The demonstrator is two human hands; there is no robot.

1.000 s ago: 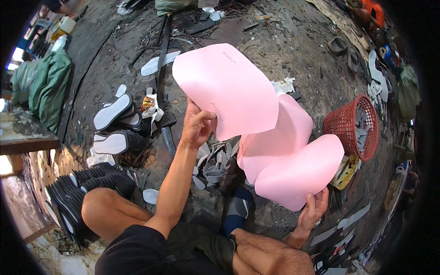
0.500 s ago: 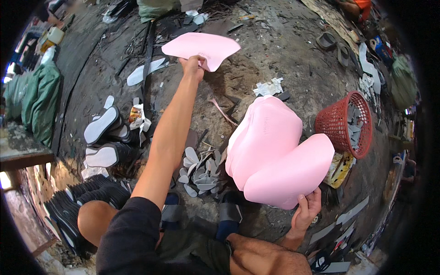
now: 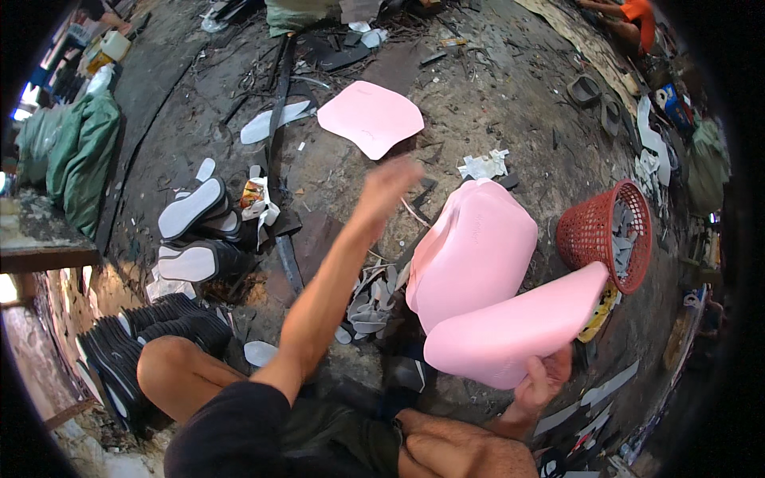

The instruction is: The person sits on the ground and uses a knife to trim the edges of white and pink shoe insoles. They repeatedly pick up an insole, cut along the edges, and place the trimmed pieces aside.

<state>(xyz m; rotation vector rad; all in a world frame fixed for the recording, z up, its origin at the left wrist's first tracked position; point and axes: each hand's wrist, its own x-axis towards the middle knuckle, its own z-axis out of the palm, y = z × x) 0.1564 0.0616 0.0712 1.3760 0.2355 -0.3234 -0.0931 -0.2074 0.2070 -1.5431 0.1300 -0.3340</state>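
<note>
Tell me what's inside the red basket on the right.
Gray scraps show inside the red basket, through its open top. Whatever lies beneath them is covered and can't be seen.

A black short-sleeved top (image 3: 239, 426) is worn with dark olive shorts (image 3: 347, 436) ending above the knees (image 3: 169, 362). The left hand (image 3: 390, 190) and right hand (image 3: 543, 382) are bare.
</note>
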